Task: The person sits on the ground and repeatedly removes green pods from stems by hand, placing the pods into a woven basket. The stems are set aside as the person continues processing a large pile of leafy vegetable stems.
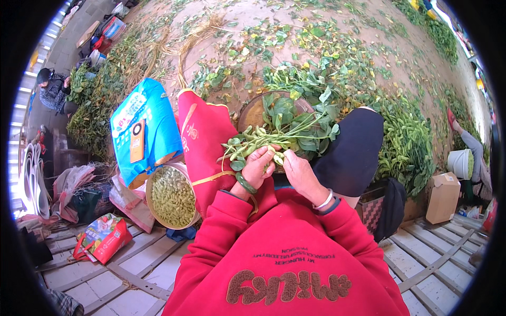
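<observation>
My left hand (257, 166), with a green bangle at the wrist, grips a bunch of soybean stems (276, 139) bearing green pods and a few leaves. Close against it, my right hand (299, 170) has its fingertips closed on a green pod (278, 157) at the near side of the bunch. The leafy ends of the stems point to the right above my lap. Beneath them lies a round brown basin (253, 108), partly covered by leaves. Left of my knee stands a pale bucket (193, 179) filled with picked pods (170, 197).
A blue bag (148, 114) with an orange device (138, 142) on it stands beside the bucket. Pod-laden plants (407, 142) are heaped at right, near a cardboard box (442, 197). Leaves litter the floor (245, 15). One person (55, 89) sits at far left; another's leg (470, 146) shows at right.
</observation>
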Action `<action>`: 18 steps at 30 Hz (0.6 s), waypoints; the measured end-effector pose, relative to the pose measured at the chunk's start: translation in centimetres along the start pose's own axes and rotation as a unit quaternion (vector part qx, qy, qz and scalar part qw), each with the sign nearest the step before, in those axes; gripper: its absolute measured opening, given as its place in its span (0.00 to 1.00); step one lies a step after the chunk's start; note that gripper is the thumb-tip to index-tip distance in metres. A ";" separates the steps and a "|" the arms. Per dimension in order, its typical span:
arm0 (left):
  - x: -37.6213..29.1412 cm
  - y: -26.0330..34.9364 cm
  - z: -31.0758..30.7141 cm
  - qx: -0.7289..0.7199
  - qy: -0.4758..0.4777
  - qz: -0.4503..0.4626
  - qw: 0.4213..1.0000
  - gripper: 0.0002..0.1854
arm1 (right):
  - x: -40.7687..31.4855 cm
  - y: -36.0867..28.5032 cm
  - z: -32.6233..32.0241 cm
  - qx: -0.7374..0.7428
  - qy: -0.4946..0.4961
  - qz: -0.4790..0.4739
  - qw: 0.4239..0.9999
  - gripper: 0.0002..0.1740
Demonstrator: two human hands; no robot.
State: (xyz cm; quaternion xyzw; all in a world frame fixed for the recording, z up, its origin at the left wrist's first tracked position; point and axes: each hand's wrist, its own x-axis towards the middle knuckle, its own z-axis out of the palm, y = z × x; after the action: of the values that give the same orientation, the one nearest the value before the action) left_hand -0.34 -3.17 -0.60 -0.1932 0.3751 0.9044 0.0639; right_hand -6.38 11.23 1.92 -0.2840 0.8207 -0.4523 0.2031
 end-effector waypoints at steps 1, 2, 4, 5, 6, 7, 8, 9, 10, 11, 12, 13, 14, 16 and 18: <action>0.1 -0.3 0.0 -0.006 0.007 -0.004 1.000 0.10 | -0.2 -0.1 0.5 -0.028 0.010 0.005 1.000 0.07; 0.2 -0.6 0.1 -0.002 0.040 -0.007 0.999 0.09 | -0.3 -0.1 1.0 -0.055 0.019 0.009 0.998 0.08; 0.3 -1.1 -0.2 -0.001 0.073 -0.014 0.997 0.08 | -0.6 0.1 2.1 -0.055 0.030 0.005 0.998 0.09; 0.4 -1.2 -0.3 -0.001 0.090 -0.017 0.996 0.07 | -0.6 0.1 2.6 -0.055 0.035 0.003 0.998 0.09; 0.3 -1.3 -0.2 0.018 0.099 -0.018 0.995 0.07 | -0.6 0.0 2.9 -0.062 0.042 -0.008 0.997 0.10; 0.2 -1.3 0.0 0.020 0.111 -0.017 0.993 0.07 | -0.6 -0.1 3.1 -0.062 0.047 -0.024 0.997 0.09; 0.0 -1.4 0.3 0.022 0.123 -0.016 0.992 0.08 | -0.6 -0.3 3.2 -0.062 0.051 -0.041 0.996 0.09; -0.2 -1.3 0.5 0.024 0.136 -0.015 0.990 0.09 | -0.7 -0.4 3.3 -0.060 0.056 -0.057 0.995 0.09; -0.4 -1.6 0.1 0.129 0.099 0.055 0.985 0.11 | -0.7 -0.5 3.3 -0.074 0.057 -0.062 0.994 0.09; -0.5 -1.6 -0.1 0.108 0.097 0.044 0.988 0.11 | -0.8 -0.6 3.4 -0.081 0.058 -0.064 0.993 0.09; -0.6 -1.6 -0.2 0.087 0.095 0.033 0.991 0.10 | -0.8 -0.6 3.4 -0.088 0.058 -0.066 0.992 0.09; -0.7 -1.6 -0.2 0.066 0.094 0.023 0.993 0.10 | -0.8 -0.7 3.3 -0.095 0.059 -0.068 0.991 0.09; -0.7 -1.4 -0.1 0.049 0.092 0.009 0.995 0.09 | -0.9 -0.8 3.3 -0.098 0.061 -0.071 0.991 0.09; -0.5 -0.8 0.4 0.015 0.088 -0.018 0.996 0.08 | -0.9 -0.8 3.2 -0.103 0.066 -0.076 0.990 0.08; -0.9 -0.5 0.9 -0.039 0.096 -0.039 0.994 0.09 | -0.8 -0.8 3.1 -0.117 0.087 -0.096 0.985 0.08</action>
State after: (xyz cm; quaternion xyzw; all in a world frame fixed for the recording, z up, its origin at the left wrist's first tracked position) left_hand 0.35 -2.20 0.01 -0.2956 0.3365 0.8924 0.0553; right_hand -3.74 9.49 1.08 -0.3426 0.8516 -0.3932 0.0520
